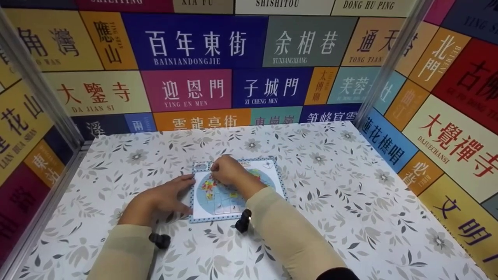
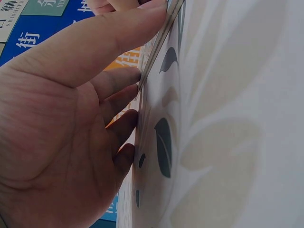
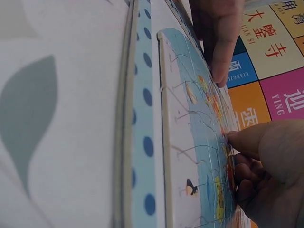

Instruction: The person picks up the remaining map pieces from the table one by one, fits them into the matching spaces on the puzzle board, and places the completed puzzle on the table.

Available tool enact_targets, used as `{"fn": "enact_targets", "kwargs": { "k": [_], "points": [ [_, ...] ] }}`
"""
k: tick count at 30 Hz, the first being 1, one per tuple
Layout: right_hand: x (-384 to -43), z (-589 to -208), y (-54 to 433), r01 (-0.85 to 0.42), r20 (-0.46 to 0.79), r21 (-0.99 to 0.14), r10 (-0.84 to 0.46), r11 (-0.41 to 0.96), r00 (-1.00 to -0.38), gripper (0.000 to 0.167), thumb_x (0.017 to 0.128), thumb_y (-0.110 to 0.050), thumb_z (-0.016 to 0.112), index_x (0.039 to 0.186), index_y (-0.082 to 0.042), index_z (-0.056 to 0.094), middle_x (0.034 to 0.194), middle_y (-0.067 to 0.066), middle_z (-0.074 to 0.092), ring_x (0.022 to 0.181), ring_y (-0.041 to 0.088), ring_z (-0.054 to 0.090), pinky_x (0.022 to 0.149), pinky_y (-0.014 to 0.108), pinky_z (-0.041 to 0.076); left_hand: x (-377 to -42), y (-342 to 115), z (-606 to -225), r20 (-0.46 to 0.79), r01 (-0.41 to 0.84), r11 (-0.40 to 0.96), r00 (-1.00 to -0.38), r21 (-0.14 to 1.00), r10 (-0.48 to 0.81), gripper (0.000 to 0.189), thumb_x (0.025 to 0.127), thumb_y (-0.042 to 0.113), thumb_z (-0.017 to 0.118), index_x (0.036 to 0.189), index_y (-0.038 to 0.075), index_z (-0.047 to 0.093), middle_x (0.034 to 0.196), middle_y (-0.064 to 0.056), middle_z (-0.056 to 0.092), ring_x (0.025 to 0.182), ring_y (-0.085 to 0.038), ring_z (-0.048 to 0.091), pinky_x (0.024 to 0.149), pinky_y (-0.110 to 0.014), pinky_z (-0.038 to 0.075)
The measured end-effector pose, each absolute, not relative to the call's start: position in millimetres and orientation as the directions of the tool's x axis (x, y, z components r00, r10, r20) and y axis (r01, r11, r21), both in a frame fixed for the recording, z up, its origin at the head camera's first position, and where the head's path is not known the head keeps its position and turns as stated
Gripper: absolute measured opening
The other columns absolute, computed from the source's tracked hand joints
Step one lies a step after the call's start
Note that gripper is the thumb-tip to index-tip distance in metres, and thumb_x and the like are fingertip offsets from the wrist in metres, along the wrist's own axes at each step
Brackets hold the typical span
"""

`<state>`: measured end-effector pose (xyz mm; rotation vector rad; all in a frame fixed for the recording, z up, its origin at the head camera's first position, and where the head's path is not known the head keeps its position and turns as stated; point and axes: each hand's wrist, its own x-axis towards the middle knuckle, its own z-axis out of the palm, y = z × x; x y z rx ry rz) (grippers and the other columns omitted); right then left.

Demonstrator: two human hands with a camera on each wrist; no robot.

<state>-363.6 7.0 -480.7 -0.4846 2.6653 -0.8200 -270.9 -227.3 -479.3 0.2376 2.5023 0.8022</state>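
A world-map jigsaw puzzle (image 1: 204,214) in a blue dotted frame lies flat on the table. My left hand (image 1: 165,196) braces its left side, fingers extended and spread; in the left wrist view the thumb (image 2: 142,21) meets the board's edge while other fingertips touch down beside it. Over the upper left of the map is my right hand (image 1: 230,171), fingers curled. The right wrist view has its thumb (image 3: 244,140) and bent fingers close together at the puzzle's surface. I cannot tell whether they pinch a piece. Cut lines between pieces and a small penguin picture (image 3: 191,187) show near the bottom edge.
A white tabletop (image 1: 350,217) printed with grey leaves and flowers surrounds the puzzle. Panels with coloured name signs (image 1: 194,42) stand at the back and both sides. Small black devices (image 1: 160,240) are worn at both wrists.
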Motion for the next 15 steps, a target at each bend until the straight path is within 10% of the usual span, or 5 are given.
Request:
{"fn": "enact_targets", "kwargs": {
  "k": [15],
  "points": [
    [-359.3,-477.8,11.8,-0.31,-0.138,-0.569,-0.46,0.762,-0.877,0.026,0.103,-0.021,0.069,0.126,-0.012,0.079,0.13,0.005,0.071,0.115,0.02,0.068,0.107,0.039,0.058,-268.9,-226.1,-477.1,-0.376,0.073,0.827,-0.866,0.557,0.33,0.11,0.08,0.05,0.092,0.17,0.03,0.033,0.183,0.003,0.014,0.169,-0.039,0.011,0.135,-0.067,0.015]
  ]
}}
